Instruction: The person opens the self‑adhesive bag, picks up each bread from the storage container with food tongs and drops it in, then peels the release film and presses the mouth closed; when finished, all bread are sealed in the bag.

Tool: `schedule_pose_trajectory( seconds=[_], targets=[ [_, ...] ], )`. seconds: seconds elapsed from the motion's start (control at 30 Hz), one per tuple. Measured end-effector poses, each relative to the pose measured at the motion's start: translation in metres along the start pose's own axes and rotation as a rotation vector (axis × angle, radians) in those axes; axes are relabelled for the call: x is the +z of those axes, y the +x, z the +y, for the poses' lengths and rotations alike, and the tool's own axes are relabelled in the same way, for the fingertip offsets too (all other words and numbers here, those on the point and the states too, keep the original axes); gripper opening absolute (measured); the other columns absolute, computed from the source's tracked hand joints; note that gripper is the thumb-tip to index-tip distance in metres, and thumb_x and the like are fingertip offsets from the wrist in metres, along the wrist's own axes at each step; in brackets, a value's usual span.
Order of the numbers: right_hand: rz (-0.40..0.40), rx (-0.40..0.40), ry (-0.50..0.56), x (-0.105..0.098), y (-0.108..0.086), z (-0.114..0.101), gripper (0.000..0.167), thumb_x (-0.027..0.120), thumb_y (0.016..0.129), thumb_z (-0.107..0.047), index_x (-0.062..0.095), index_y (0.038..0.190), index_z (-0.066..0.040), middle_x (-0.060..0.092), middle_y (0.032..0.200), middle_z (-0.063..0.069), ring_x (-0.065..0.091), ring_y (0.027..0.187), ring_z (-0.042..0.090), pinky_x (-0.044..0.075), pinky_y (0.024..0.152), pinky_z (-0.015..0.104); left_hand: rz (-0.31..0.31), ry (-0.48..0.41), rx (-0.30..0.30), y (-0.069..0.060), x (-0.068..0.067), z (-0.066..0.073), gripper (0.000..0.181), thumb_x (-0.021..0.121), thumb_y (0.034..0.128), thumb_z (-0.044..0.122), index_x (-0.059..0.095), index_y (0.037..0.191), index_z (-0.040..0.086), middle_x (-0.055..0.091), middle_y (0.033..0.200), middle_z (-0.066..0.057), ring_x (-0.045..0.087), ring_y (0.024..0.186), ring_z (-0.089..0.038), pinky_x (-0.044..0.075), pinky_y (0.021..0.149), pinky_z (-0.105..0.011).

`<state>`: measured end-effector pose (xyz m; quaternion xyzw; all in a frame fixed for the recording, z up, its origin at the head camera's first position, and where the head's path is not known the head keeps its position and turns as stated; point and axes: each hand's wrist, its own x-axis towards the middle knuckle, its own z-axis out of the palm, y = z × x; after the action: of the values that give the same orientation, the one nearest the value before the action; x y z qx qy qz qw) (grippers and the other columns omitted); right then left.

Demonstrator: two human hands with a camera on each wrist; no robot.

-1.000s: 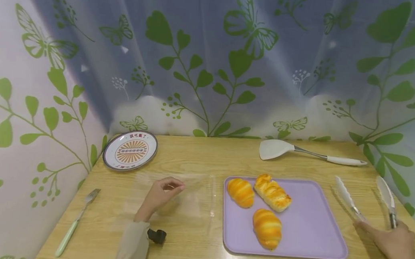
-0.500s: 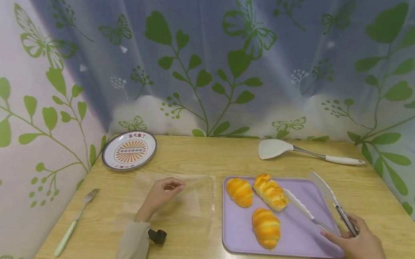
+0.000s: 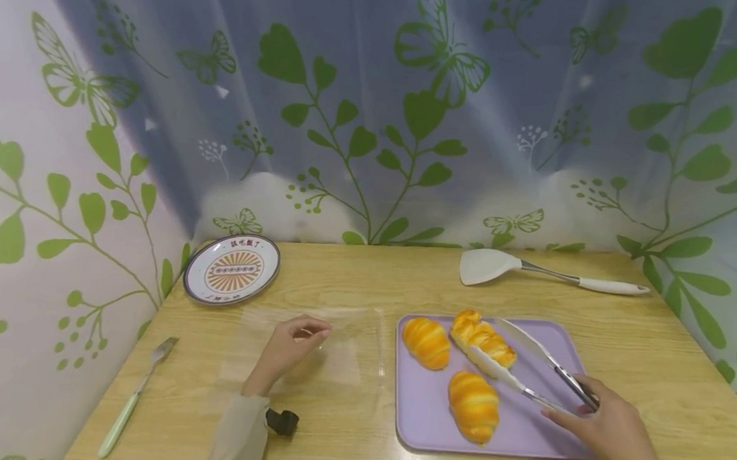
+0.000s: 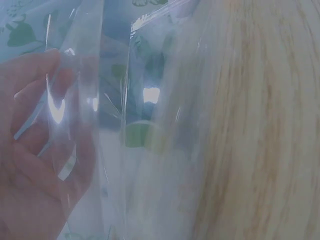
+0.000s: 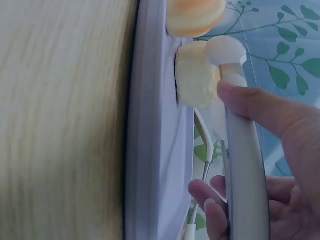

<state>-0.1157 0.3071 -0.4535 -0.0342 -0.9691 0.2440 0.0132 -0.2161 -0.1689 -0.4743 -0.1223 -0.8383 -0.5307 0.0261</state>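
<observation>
My right hand (image 3: 614, 422) grips a pair of tongs (image 3: 557, 371) with white tips and metal arms. The tongs are spread, one tip on each side of the braided bread (image 3: 469, 328) on the purple tray (image 3: 546, 438). In the right wrist view, a white tip overlaps the pale cut end of that bread (image 5: 195, 75); whether they touch cannot be told. Two striped rolls (image 3: 426, 342) lie beside it on the tray. My left hand (image 3: 289, 349) pinches a clear plastic bag (image 3: 354, 346), which stands raised from the table in the left wrist view.
At the back left is a round patterned plate (image 3: 232, 270). A fork with a green handle (image 3: 119, 423) lies at the left, and a white spatula (image 3: 491, 267) lies along the back. A printed curtain (image 3: 351, 115) hangs behind the wooden table (image 3: 340, 449).
My right hand has brought the tongs left from beside the tray to the braided bread, and their arms have come closer together. My left hand stays in place with the bag.
</observation>
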Motion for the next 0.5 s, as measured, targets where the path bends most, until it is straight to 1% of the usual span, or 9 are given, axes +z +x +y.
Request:
schedule_pose_trajectory(
  seconds=[0.07, 0.1, 0.17, 0.2, 0.27, 0.33, 0.4, 0.5],
  targets=[
    [0.009, -0.014, -0.02, 0.0007, -0.0005, -0.0014, 0.086, 0.083, 0.071, -0.05, 0.055, 0.127, 0.009, 0.067, 0.085, 0.012, 0.06, 0.077, 0.025, 0.049, 0.062, 0.037, -0.006, -0.006, -0.003, 0.0002, 0.0004, 0.0006, 0.014, 0.069, 0.0912, 0.015, 0.074, 0.1, 0.005, 0.074, 0.105, -0.011, 0.063, 0.091, -0.001, 0.052, 0.09, -0.024],
    [0.012, -0.018, -0.026, 0.0009, -0.0007, -0.0017, 0.085, 0.083, 0.071, -0.05, 0.056, 0.126, 0.009, 0.066, 0.084, 0.011, 0.058, 0.076, 0.024, 0.048, 0.061, 0.037, -0.009, -0.008, -0.003, 0.0004, 0.0006, 0.0005, 0.014, 0.069, 0.0911, 0.015, 0.074, 0.1, 0.005, 0.074, 0.105, -0.012, 0.063, 0.092, 0.0, 0.051, 0.09, -0.024],
    [0.02, -0.019, -0.03, 0.0013, -0.0014, -0.0025, 0.083, 0.082, 0.071, -0.05, 0.057, 0.124, 0.009, 0.067, 0.086, 0.015, 0.058, 0.076, 0.025, 0.049, 0.062, 0.04, -0.011, -0.007, -0.001, 0.0005, 0.0011, 0.0004, 0.014, 0.069, 0.091, 0.015, 0.074, 0.099, 0.005, 0.073, 0.106, -0.012, 0.062, 0.092, 0.0, 0.052, 0.09, -0.024],
    [0.021, -0.019, -0.028, 0.0016, -0.0015, -0.0029, 0.082, 0.082, 0.071, -0.049, 0.057, 0.123, 0.009, 0.066, 0.084, 0.013, 0.057, 0.074, 0.024, 0.048, 0.061, 0.038, -0.01, -0.009, 0.001, 0.0006, 0.0013, 0.0005, 0.014, 0.069, 0.0909, 0.015, 0.074, 0.1, 0.004, 0.073, 0.106, -0.012, 0.062, 0.092, 0.0, 0.052, 0.09, -0.025],
    [0.031, -0.024, -0.021, 0.0025, -0.0015, -0.0035, 0.08, 0.083, 0.071, -0.048, 0.059, 0.121, 0.009, 0.067, 0.086, 0.015, 0.056, 0.074, 0.024, 0.048, 0.061, 0.037, -0.007, -0.01, 0.001, 0.0007, 0.0014, 0.0003, 0.014, 0.069, 0.0908, 0.015, 0.074, 0.1, 0.005, 0.073, 0.107, -0.012, 0.062, 0.093, -0.001, 0.052, 0.09, -0.026],
    [0.033, -0.025, -0.007, 0.0032, -0.0011, -0.004, 0.078, 0.083, 0.071, -0.046, 0.06, 0.12, 0.009, 0.067, 0.085, 0.016, 0.055, 0.073, 0.023, 0.046, 0.06, 0.034, -0.004, -0.005, 0.005, 0.0004, 0.0014, 0.0011, 0.014, 0.069, 0.0911, 0.015, 0.073, 0.1, 0.004, 0.073, 0.108, -0.012, 0.062, 0.094, -0.001, 0.052, 0.09, -0.027],
    [0.029, -0.023, 0.0, 0.0041, -0.0008, -0.0043, 0.076, 0.084, 0.071, -0.045, 0.06, 0.119, 0.009, 0.066, 0.082, 0.011, 0.052, 0.07, 0.02, 0.041, 0.059, 0.029, -0.004, -0.002, -0.001, 0.0001, 0.0013, 0.0019, 0.014, 0.069, 0.0912, 0.014, 0.073, 0.101, 0.004, 0.072, 0.109, -0.012, 0.062, 0.094, -0.002, 0.052, 0.091, -0.028],
    [0.026, -0.02, 0.007, 0.0042, -0.0008, -0.0043, 0.076, 0.084, 0.071, -0.044, 0.06, 0.119, 0.009, 0.066, 0.082, 0.012, 0.051, 0.069, 0.02, 0.04, 0.059, 0.028, -0.011, 0.006, -0.012, -0.0009, 0.0012, 0.0054, 0.015, 0.067, 0.092, 0.012, 0.072, 0.102, 0.002, 0.072, 0.11, -0.014, 0.062, 0.095, -0.003, 0.052, 0.092, -0.031]
  ],
)
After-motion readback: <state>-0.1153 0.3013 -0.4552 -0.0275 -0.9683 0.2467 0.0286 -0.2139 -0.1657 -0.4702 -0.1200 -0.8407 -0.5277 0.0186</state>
